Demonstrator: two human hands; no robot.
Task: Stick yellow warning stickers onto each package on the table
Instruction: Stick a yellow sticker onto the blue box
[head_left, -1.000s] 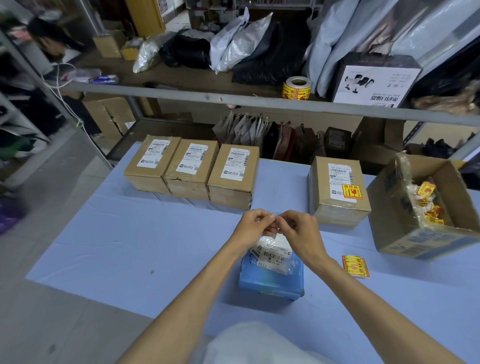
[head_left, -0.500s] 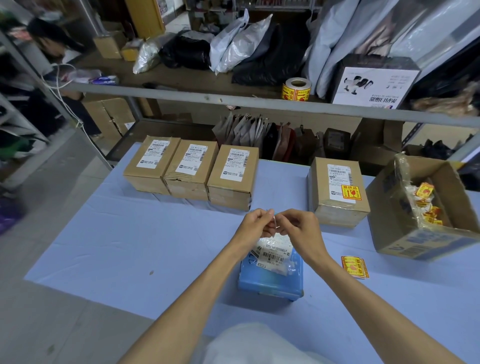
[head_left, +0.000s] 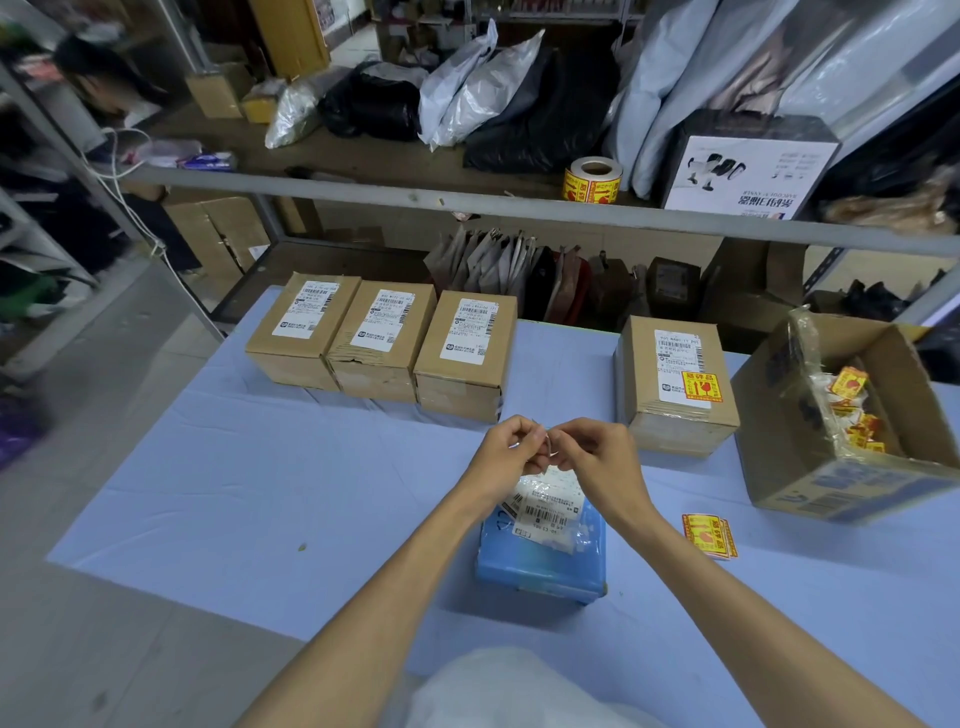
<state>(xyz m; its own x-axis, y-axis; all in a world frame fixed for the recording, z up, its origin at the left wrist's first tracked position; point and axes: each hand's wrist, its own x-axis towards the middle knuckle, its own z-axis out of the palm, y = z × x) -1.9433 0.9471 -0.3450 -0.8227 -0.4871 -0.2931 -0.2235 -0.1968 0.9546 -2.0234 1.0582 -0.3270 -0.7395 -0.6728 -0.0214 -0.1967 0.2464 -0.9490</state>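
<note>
My left hand (head_left: 511, 447) and my right hand (head_left: 592, 454) meet fingertip to fingertip above a blue wrapped package (head_left: 543, 558) with a white shipping label. Between the fingertips they pinch a small thin sticker seen edge-on; its colour is hidden. Three brown boxes (head_left: 382, 338) with white labels stand in a row at the far left. A fourth brown box (head_left: 675, 384) to the right carries a yellow warning sticker (head_left: 702, 387). Loose yellow stickers (head_left: 709, 535) lie on the blue table cover (head_left: 260, 478) right of the package.
An open cardboard box (head_left: 810, 467) at the right edge holds several yellow stickers. A roll of yellow stickers (head_left: 592, 179) sits on the shelf behind, among bags and a white product box (head_left: 748, 166). A person sits at the far left.
Both hands stayed above the blue package, fingers working at the small sticker between them. They rose slightly and the thin edge now shows between the fingertips.
</note>
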